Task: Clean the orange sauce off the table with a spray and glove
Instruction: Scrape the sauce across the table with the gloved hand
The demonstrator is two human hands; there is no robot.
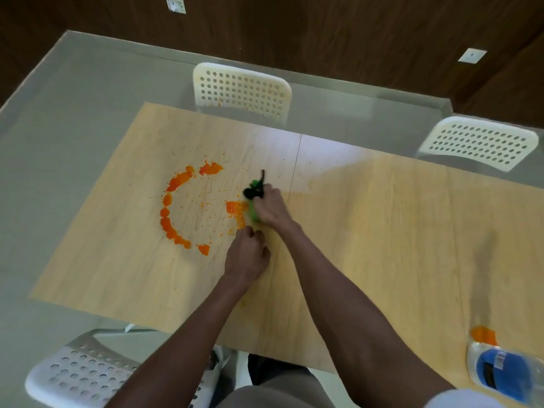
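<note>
So on the far left there's a white perforated chair (pixel 79 375) tucked at the near edge of the light wood table (pixel 368 231), and then you hit the orange sauce (pixel 176 207), which is splattered in a rough open ring on the left half of the tabletop: thick blobs down the left arc, a splash at the top, a small dab at the bottom and a smeared patch on the right side, with tiny flecks scattered inside. Behind it at the far edge is another white chair (pixel 241 89) with holes in the backrest. The left hand (pixel 247 254) sits on the table just below that smeared patch, fingers curled into a loose fist; can't tell if there's anything inside it. Right next to it, the right hand (pixel 269 207) is wrapped around a green spray bottle (pixel 253 213) with a black trigger head (pixel 254 189). The bottle stands roughly upright, touching the edge of the sauce patch, with its nozzle pointing left toward the ring. It's blurry, so no label is readable. Farther right there's a third white chair (pixel 479 142) at the far side, and down in the near right corner a clear plastic bottle (pixel 500 372) lying on its side with a blue label, writing too blurred to read, and an orange smudge (pixel 482 334) just beyond it.
</note>
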